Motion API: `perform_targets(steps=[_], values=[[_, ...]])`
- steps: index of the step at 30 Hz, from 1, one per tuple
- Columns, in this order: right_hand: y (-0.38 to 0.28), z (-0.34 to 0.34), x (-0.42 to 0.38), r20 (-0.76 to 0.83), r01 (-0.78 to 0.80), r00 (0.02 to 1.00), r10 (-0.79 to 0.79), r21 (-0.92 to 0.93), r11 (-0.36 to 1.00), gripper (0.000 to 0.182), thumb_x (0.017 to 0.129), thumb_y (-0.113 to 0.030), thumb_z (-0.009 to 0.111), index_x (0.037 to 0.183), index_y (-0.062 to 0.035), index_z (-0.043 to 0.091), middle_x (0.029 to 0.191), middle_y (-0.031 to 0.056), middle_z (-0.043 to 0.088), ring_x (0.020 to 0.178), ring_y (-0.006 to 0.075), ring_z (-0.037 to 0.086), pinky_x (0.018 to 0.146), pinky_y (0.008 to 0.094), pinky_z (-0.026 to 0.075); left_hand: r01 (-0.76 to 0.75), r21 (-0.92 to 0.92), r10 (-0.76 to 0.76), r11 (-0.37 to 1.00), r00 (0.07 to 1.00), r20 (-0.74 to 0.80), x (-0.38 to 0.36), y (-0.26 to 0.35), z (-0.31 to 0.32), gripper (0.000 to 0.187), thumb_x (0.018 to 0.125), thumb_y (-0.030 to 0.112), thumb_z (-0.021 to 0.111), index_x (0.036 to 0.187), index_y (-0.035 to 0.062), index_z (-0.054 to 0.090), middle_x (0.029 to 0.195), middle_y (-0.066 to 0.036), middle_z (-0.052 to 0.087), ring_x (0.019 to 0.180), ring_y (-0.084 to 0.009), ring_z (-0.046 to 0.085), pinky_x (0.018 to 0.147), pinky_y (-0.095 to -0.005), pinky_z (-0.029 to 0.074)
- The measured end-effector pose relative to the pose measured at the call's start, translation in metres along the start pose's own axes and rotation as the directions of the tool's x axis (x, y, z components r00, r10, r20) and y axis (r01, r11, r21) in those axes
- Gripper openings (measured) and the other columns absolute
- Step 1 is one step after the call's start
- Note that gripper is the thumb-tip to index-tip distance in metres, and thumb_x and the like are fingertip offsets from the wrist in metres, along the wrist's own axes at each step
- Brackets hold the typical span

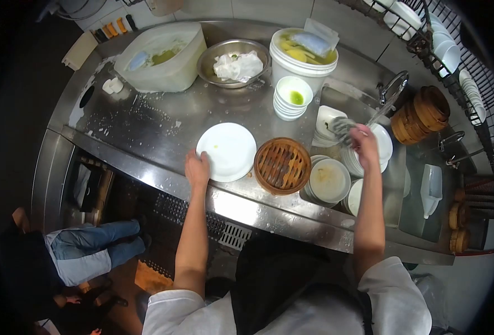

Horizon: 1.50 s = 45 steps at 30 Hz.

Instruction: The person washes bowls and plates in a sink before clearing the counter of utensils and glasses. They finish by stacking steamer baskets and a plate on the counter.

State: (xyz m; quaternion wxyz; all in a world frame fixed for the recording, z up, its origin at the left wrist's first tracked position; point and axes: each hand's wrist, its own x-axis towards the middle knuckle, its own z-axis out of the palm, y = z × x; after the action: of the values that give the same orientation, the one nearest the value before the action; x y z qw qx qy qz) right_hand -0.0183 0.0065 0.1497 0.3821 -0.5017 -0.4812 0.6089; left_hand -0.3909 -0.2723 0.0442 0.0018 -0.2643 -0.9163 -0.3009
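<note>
My left hand (198,167) grips the left rim of a round white plate (226,152), thumb on top, at the front of the steel counter. A small yellowish speck lies on the plate. My right hand (365,146) is closed on a grey mesh scourer (344,129), slightly blurred, above the sink. Beneath and around it are stacked square white dishes (326,118) and round white plates (382,140). A bamboo steamer basket (282,166) sits between the held plate and a stack of soiled bowls (329,181).
Along the back stand a translucent tub (163,78), a steel bowl (206,68) with crumpled white paper, and a white bucket (297,74). Stacked small bowls (290,109) stand before the bucket. Right are a faucet (395,84) and more steamers (420,117). Another person (90,251) is lower left.
</note>
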Motion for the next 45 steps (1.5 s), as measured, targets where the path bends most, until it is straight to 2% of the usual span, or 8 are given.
perform_targets(steps=[3,11,16,26,33,36,40,45], values=[[0.047,-0.091,0.102,-0.413,-0.022,0.904,0.11,0.213,0.977,0.004,0.081,-0.01,0.063,0.079,-0.0083,0.06,0.069,0.0017,0.056,0.051,0.0107,0.049,0.042,0.0237,0.041,0.007,0.025,-0.007,1.0,1.0,0.0,-0.004,0.004,-0.003,0.036,0.084,0.021,0.058,0.109,-0.0056,0.057,0.103,-0.026,0.06,0.097,-0.0407,0.058,0.085,-0.0457,0.045],[0.077,-0.068,0.133,-0.218,-0.227,0.96,0.173,-0.25,0.941,0.019,0.084,-0.012,0.052,0.096,0.0019,0.058,0.083,0.0197,0.065,0.069,0.0319,0.066,0.053,0.0405,0.053,0.006,0.035,-0.006,0.999,1.0,-0.002,-0.005,0.0,-0.002,0.036,0.084,0.022,0.057,0.109,-0.0044,0.056,0.104,-0.025,0.06,0.098,-0.0403,0.058,0.085,-0.0457,0.045],[-0.029,0.03,0.101,-0.141,0.385,0.6,-0.787,-0.812,0.439,0.041,0.085,-0.016,0.051,0.12,0.0042,0.042,0.084,0.0323,0.061,0.082,0.049,0.059,0.077,0.054,0.044,0.054,0.04,-0.055,0.998,0.998,0.026,-0.005,0.007,-0.005,0.035,0.084,0.021,0.057,0.109,-0.0036,0.056,0.104,-0.024,0.06,0.098,-0.0389,0.058,0.085,-0.045,0.046],[-0.125,0.157,0.143,0.222,0.255,0.887,-0.406,-0.967,0.028,0.038,0.09,-0.024,0.046,0.118,-0.0003,0.054,0.101,0.0241,0.065,0.096,0.0414,0.062,0.085,0.0501,0.049,0.072,0.034,-0.071,0.997,0.997,-0.033,-0.005,0.001,0.003,0.035,0.084,0.021,0.057,0.109,-0.0018,0.056,0.106,-0.022,0.061,0.098,-0.0374,0.059,0.084,-0.0455,0.047],[-0.061,0.124,0.088,0.192,0.67,0.605,-0.773,-0.647,0.363,0.027,0.092,-0.024,0.052,0.1,0.0007,0.059,0.087,0.0131,0.067,0.08,0.0254,0.065,0.071,0.0352,0.049,0.119,-0.03,-0.12,0.992,0.992,-0.047,-0.009,0.003,0.0,0.032,0.084,0.02,0.058,0.107,-0.0014,0.056,0.106,-0.022,0.059,0.099,-0.0381,0.058,0.085,-0.0462,0.048],[-0.009,0.094,0.01,0.37,0.339,0.921,-0.12,-0.614,0.713,0.028,0.088,-0.028,0.06,0.098,-0.0021,0.064,0.08,0.0087,0.065,0.074,0.0212,0.062,0.07,0.0335,0.048,0.24,-0.048,-0.231,0.97,0.962,0.146,0.005,-0.003,-0.01,0.04,0.081,0.028,0.064,0.104,-0.0041,0.057,0.106,-0.024,0.061,0.097,-0.0398,0.06,0.084,-0.0457,0.048],[0.097,0.067,-0.043,0.634,0.58,0.756,-0.162,-0.533,0.616,0.045,0.08,-0.029,0.066,0.115,-0.0031,0.055,0.101,0.0212,0.064,0.096,0.0366,0.062,0.084,0.0435,0.046,0.315,-0.29,-0.258,0.904,0.941,0.218,0.021,-0.022,0.012,0.043,0.081,0.025,0.064,0.106,-0.0087,0.058,0.096,-0.026,0.065,0.091,-0.0308,0.065,0.081,-0.039,0.049],[0.087,0.037,-0.067,0.406,0.18,0.908,0.101,-0.597,0.782,0.037,0.083,-0.017,0.056,0.116,-0.0031,0.053,0.098,0.0178,0.063,0.09,0.0345,0.062,0.083,0.0451,0.047,0.326,-0.485,-0.345,0.811,0.937,0.053,-0.024,-0.003,0.001,0.041,0.085,0.02,0.06,0.111,-0.0108,0.054,0.1,-0.022,0.064,0.092,-0.0274,0.063,0.079,-0.037,0.049]])
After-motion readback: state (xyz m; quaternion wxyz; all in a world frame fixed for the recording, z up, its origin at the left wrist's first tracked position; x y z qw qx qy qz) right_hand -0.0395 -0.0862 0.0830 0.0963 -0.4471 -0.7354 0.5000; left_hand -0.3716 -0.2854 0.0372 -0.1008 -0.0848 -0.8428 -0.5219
